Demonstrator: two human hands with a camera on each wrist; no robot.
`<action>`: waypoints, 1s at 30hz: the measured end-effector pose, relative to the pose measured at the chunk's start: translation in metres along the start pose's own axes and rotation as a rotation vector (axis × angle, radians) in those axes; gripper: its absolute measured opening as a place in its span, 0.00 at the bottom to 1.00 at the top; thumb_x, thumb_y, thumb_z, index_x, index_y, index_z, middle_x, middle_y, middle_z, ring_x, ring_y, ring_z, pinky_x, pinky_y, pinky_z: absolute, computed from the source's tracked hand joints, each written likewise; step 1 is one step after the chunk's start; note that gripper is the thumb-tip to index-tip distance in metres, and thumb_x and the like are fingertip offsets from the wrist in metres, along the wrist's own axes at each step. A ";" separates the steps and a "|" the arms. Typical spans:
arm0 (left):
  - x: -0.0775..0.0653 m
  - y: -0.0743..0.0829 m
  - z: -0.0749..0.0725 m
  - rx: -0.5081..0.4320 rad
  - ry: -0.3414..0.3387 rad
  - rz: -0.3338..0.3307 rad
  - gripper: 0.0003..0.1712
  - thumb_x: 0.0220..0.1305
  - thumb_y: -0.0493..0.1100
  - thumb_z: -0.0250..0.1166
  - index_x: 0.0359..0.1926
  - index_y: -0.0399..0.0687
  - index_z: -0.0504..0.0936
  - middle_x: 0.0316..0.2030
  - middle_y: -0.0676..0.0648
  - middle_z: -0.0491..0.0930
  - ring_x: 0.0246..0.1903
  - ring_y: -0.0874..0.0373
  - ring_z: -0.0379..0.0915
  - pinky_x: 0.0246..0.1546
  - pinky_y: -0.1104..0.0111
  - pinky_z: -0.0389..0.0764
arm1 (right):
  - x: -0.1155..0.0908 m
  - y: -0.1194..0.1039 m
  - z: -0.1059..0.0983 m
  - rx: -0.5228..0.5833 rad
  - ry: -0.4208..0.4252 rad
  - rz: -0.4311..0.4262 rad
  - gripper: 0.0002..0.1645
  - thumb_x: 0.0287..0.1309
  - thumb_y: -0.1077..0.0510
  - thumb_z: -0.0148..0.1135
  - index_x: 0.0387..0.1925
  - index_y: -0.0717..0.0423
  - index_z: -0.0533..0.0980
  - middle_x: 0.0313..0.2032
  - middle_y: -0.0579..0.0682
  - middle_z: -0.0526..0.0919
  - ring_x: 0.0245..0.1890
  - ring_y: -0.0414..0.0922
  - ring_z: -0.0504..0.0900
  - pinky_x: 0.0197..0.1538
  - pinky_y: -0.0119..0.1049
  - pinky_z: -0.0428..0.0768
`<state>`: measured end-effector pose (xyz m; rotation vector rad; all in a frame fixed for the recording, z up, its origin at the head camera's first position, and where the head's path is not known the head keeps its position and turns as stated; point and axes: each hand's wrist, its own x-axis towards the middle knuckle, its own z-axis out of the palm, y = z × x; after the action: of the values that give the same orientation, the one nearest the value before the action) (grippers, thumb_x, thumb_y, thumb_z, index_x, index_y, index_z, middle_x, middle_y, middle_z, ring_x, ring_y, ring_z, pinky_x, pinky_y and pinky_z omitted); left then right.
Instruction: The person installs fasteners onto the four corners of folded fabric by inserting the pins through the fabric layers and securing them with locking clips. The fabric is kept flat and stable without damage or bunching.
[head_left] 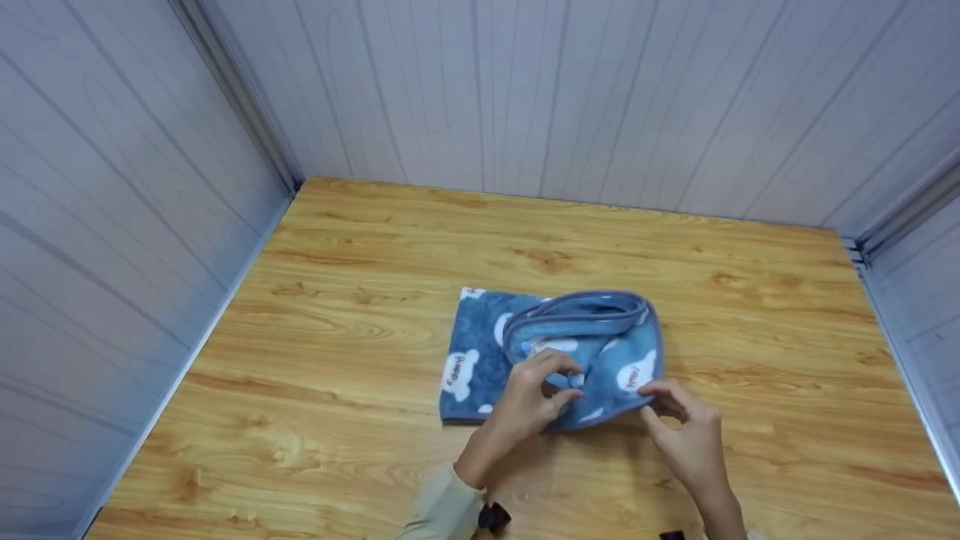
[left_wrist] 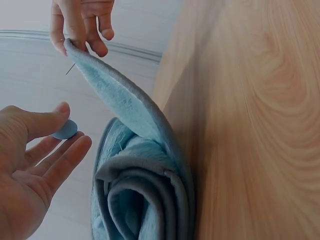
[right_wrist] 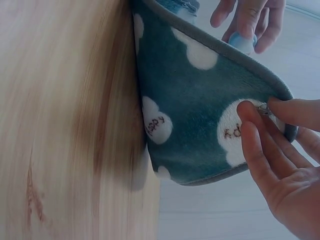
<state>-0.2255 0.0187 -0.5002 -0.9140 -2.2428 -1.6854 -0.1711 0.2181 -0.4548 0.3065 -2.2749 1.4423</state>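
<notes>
A blue fleece cloth (head_left: 491, 379) with white "Happy" patches and grey-blue edging lies folded, its right part doubled over and lifted. My right hand (head_left: 686, 439) pinches the raised near right corner between thumb and fingers. At that grip a small clear or silvery piece (right_wrist: 263, 108) shows on the printed face, and a thin needle (left_wrist: 70, 68) sticks out of the lighter side. Over the cloth, my left hand (head_left: 525, 397) holds a small round light-blue cap (left_wrist: 65, 130) between thumb and fingertips, apart from the needle. The cloth's folded layers (left_wrist: 140, 185) curl beside the left hand.
Another small blue dot (head_left: 526, 347) sits on the cloth's upturned face. The wood-grain table (head_left: 360, 337) is bounded by a pale panel wall (head_left: 525, 97) at the back, with similar panels at left and right.
</notes>
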 end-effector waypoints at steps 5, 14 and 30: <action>0.001 -0.002 0.005 0.038 -0.009 0.028 0.13 0.51 0.30 0.70 0.39 0.40 0.80 0.38 0.48 0.79 0.38 0.62 0.78 0.28 0.77 0.78 | 0.000 -0.001 0.001 -0.007 -0.005 -0.005 0.18 0.33 0.87 0.61 0.28 0.71 0.78 0.26 0.59 0.82 0.26 0.44 0.83 0.31 0.26 0.79; 0.002 0.000 0.014 0.106 -0.031 0.069 0.12 0.52 0.34 0.71 0.40 0.41 0.81 0.39 0.50 0.79 0.40 0.65 0.75 0.34 0.76 0.79 | 0.001 -0.003 0.002 -0.027 -0.021 0.034 0.16 0.36 0.85 0.62 0.29 0.70 0.78 0.27 0.58 0.83 0.25 0.47 0.83 0.31 0.26 0.79; 0.007 0.009 0.019 0.076 -0.067 0.088 0.10 0.56 0.37 0.68 0.41 0.43 0.81 0.40 0.50 0.79 0.38 0.65 0.75 0.31 0.76 0.78 | 0.001 -0.004 0.002 -0.053 -0.032 0.083 0.15 0.37 0.84 0.63 0.28 0.68 0.79 0.29 0.56 0.84 0.26 0.44 0.83 0.32 0.24 0.78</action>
<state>-0.2222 0.0406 -0.4958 -1.0491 -2.2566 -1.5438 -0.1708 0.2150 -0.4519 0.2229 -2.3724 1.4236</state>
